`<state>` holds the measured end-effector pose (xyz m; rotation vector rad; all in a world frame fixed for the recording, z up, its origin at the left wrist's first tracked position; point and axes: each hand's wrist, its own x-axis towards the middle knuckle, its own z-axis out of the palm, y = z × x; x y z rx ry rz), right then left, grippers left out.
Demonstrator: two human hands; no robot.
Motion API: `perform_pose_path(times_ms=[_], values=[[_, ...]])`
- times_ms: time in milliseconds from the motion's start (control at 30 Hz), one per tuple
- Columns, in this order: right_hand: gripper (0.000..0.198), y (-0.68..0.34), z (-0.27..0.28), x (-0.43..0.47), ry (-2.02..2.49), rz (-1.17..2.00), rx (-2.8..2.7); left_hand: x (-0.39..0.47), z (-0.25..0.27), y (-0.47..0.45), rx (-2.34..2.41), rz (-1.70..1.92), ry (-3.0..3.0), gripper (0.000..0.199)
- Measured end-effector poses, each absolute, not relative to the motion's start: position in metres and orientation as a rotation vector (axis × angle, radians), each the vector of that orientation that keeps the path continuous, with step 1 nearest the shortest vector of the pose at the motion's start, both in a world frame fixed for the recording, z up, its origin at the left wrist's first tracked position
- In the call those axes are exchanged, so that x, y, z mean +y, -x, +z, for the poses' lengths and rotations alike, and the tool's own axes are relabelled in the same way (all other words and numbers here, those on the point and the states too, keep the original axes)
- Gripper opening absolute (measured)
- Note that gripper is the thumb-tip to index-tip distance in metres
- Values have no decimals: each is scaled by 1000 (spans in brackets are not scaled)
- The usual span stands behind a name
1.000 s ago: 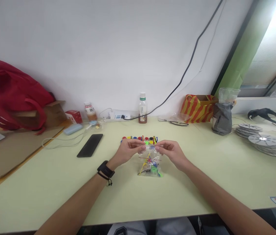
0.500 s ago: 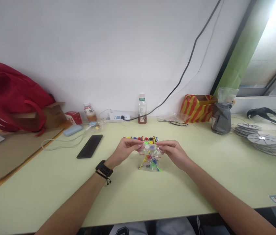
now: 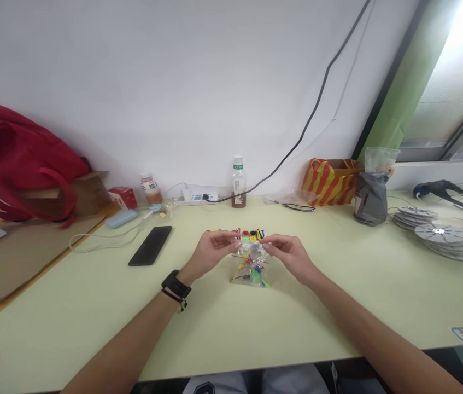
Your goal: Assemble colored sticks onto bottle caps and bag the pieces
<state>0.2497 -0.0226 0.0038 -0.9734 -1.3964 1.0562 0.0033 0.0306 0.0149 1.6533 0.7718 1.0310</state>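
In the head view, the left hand (image 3: pixel 215 249) has thumb and fingers nearly closed, pinching the upper left edge of a clear plastic bag (image 3: pixel 251 268), and the right hand (image 3: pixel 289 253) pinches the upper right edge in the same way. The bag hangs between them over the middle of the surface (image 3: pixel 223 328), small colourful parts inside; whether its bottom touches down cannot be told. Just beyond the fingertips lies a row of colourful pieces (image 3: pixel 251 234), partly hidden by the left hand. Between bag and near edge the surface gives a broad stretch of room, bordered by the two forearms. Leftward, a phone (image 3: pixel 150 246) lies near the left wrist; rightward, a wide stretch runs to the stacked grey discs (image 3: pixel 438 235). A bottle (image 3: pixel 238 183) stands at the far edge, against the wall.
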Motion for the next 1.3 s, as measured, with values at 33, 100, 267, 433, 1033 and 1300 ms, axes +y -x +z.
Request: perform_pose_path(times_ms=[33,100,267,433,1033,1300], values=[[37,-250,4,-22,964,1047,-1400,31,16,-3,767,1029,-1653,38],[41,-251,4,-22,960,1034,-1400,32,17,-2,770,1016,-1659,38],[39,-252,3,-20,1002,994,-1450,36,20,2,796,976,-1745,32],[36,-254,4,-19,998,972,-1453,36,22,4,784,937,-1719,33],[33,-257,5,-21,997,902,-1518,38,12,3,783,992,-1680,34],[28,-252,-2,-19,1024,818,-1603,38,9,1,786,991,-1763,27]])
